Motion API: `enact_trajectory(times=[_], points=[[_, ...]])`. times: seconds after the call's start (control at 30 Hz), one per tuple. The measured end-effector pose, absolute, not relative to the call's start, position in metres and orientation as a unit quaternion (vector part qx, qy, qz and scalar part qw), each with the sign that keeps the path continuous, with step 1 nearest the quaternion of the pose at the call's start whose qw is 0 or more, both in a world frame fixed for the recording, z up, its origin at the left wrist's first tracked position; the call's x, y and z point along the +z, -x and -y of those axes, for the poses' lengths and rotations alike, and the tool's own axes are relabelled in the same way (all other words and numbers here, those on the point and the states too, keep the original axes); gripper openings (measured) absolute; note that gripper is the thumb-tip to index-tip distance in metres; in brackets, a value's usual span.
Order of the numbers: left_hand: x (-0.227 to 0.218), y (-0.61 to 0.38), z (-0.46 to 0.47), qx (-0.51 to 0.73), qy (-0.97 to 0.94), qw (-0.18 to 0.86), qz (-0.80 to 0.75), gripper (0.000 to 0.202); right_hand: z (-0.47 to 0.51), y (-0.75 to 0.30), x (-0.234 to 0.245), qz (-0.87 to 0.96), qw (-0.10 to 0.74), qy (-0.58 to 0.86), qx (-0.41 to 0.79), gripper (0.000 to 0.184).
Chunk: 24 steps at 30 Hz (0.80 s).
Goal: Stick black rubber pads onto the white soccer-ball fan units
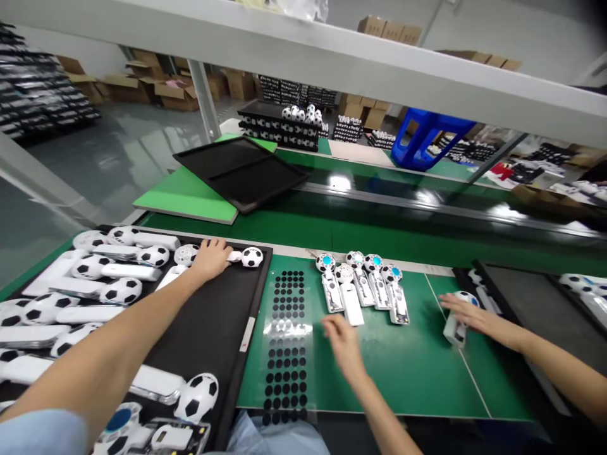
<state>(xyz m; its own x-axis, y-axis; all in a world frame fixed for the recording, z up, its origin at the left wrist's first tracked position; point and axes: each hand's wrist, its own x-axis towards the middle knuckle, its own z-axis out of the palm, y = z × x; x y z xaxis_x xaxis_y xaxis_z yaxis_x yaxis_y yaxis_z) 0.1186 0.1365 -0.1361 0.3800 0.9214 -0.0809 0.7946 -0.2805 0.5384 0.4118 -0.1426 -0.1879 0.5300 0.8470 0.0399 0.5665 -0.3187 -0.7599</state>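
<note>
Left fingers bend over a soccer-ball gadget in the tray; right fingers look narrow. I can't tell either grip. Past the right fingers, 4 uncovered gadgets look unfinished; 1 looks covered.

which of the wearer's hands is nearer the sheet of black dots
Right. The right hand is just right of the sheet; the left hand is farther left, over the black tray.
</note>
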Motion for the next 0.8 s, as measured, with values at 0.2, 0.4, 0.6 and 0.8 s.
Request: enact_trajectory(times=[0.2,0.4,0.6,0.8], points=[[-0.114,-0.121,-0.063,0.212,-0.67,0.439,-0.56,0.029,0.1,-0.327,-0.2,0.569,0.234,0.748,0.249,0.011],[-0.099,-0.128,0.034,0.258,-0.476,0.663,-0.516,0.038,0.092,-0.32,-0.191,0.573,0.148,0.769,0.242,0.019],[-0.104,-0.126,0.076,0.307,-0.303,0.793,-0.431,0.042,0.083,-0.319,-0.187,0.554,0.162,0.773,0.264,0.016],[-0.121,-0.127,0.089,0.336,-0.317,0.775,-0.432,0.048,0.088,-0.317,-0.163,0.519,0.274,0.739,0.329,0.01]])
